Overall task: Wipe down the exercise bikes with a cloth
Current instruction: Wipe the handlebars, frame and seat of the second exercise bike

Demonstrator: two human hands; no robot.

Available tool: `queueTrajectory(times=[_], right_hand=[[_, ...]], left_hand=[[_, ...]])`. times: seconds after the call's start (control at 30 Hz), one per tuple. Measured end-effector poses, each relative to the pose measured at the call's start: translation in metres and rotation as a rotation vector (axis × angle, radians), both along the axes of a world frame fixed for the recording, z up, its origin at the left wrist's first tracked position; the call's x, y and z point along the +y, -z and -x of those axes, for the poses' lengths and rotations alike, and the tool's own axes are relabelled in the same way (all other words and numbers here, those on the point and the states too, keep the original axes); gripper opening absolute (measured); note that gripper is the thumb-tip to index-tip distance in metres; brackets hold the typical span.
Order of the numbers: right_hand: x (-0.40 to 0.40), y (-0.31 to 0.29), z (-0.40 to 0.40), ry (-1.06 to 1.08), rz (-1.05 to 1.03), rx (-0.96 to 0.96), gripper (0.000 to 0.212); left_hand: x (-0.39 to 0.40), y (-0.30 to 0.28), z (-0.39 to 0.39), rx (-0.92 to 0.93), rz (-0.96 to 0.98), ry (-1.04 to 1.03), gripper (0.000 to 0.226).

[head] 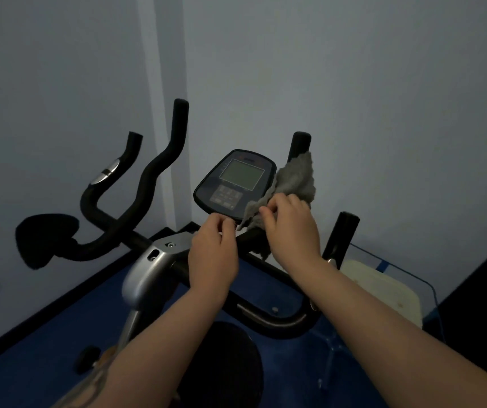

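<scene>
- While I lean over it, the exercise bike (160,260) stands in a pale-walled corner on blue floor, its black handlebars (151,178) curving up on both sides.
- Its black seat (224,363) sits low between my forearms.
- Its console (235,181) tilts toward me, grey screen above a keypad.
- The grey cloth (295,181) lies bunched against the console's right edge, draped over the bar there.
- My right hand (291,228) pinches the cloth's lower part, fingers curled.
- My left hand (213,254) curls at the console's bottom edge; whether it grips anything, I cannot tell.
</scene>
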State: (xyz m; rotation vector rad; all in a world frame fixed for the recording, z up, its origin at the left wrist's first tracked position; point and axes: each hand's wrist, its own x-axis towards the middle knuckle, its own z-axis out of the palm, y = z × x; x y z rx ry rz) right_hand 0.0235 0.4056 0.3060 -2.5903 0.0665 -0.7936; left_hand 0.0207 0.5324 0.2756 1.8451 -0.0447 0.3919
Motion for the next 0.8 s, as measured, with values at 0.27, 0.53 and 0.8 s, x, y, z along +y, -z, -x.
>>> queueTrajectory(times=[0.27,0.53,0.8], right_hand=[[-0.010,-0.013,-0.003,-0.234,0.243,-0.075,0.018],[0.031,0.026,0.015,-0.214,0.504,0.136,0.063],[0.019,0.010,0.004,-0.109,0.522,0.159,0.063]], left_hand=[[0.021,0.007,-0.010,0.106,0.056,0.117,0.016],[0.036,0.023,0.005,0.071,-0.161,-0.008,0.022],[0.035,0.020,0.006,0.084,-0.221,-0.004,0.019]])
